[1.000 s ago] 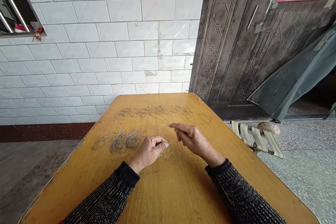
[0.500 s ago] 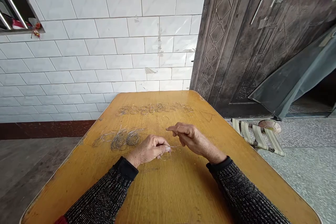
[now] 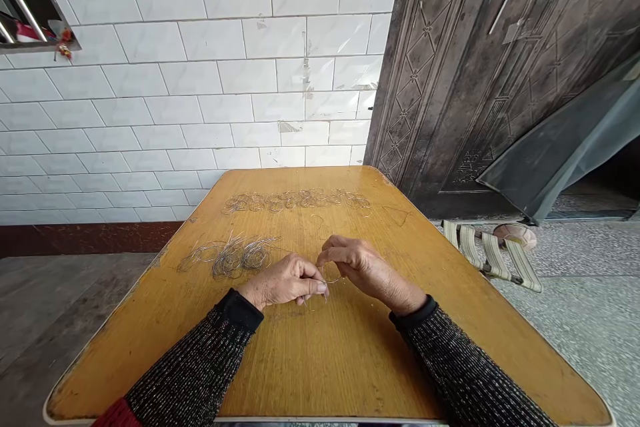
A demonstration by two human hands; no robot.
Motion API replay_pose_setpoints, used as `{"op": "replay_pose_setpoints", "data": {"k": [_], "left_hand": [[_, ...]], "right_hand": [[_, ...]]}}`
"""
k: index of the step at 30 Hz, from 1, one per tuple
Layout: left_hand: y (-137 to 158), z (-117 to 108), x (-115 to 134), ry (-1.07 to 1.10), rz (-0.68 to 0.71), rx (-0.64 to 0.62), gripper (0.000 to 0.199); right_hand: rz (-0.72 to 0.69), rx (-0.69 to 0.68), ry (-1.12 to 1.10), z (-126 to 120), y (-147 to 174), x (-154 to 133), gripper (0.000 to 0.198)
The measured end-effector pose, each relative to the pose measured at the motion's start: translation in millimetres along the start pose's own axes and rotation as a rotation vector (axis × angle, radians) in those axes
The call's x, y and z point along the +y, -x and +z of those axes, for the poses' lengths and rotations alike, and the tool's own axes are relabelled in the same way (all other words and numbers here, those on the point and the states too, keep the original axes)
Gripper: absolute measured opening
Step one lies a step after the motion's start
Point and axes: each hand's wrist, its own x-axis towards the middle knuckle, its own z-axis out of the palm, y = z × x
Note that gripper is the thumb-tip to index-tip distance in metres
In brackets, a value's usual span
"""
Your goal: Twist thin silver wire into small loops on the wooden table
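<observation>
My left hand (image 3: 290,281) is closed in a pinch on a thin wire (image 3: 335,281) above the middle of the table. A short part of the wire hangs below its thumb, and another part curves across to the right. My right hand (image 3: 359,265) is beside it, fingers bent and drawn together around the wire's curve; its fingertips are partly hidden. Left of my left hand lies a tangled heap of wire coils (image 3: 237,257). Farther back, several thin wire loops (image 3: 295,199) lie in a row across the table.
The wooden table (image 3: 320,360) has a pale edge and stands near a white tiled wall (image 3: 215,90). To the right are a dark carved door (image 3: 450,80), a grey curtain (image 3: 565,147) and a low striped-strap seat (image 3: 493,253) on the floor. A bent wire piece (image 3: 397,215) lies at the back right.
My right hand's outstretched fingers have bent inward and closed around the wire near my left hand. My left hand keeps its pinch. The view has tilted slightly downward.
</observation>
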Motion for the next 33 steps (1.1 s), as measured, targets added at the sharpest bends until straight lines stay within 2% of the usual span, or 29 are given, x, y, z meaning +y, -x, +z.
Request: {"op": "replay_pose_setpoints", "data": {"k": [7, 15, 17, 19, 21, 26, 33], "left_hand": [[-1, 1, -2, 0.059, -0.015, -0.005, 0.020], [1, -1, 6, -0.011, -0.080, -0.009, 0.027], [3, 0, 12, -0.097, -0.079, 0.029, 0.029], [3, -1, 13, -0.085, -0.105, 0.075, 0.034], [-1, -2, 11, -0.030, -0.111, 0.103, 0.038], [-8, -4, 4, 0.072, -0.099, 0.042, 0.043], [-10, -5, -6, 0.064, -0.084, 0.046, 0.041]], "right_hand": [[-0.050, -0.003, 0.160, 5, 2, 0, 0.035], [-0.062, 0.005, 0.127, 1, -2, -8, 0.030], [-0.059, -0.040, 0.150, -5, -4, -13, 0.025], [-0.093, -0.075, 0.178, -9, -6, -15, 0.026], [-0.094, -0.069, 0.265, -12, -7, -13, 0.026], [-0.100, -0.111, 0.474, -15, -6, -14, 0.015], [-0.130, -0.128, 0.540, -15, -7, -17, 0.016]]}}
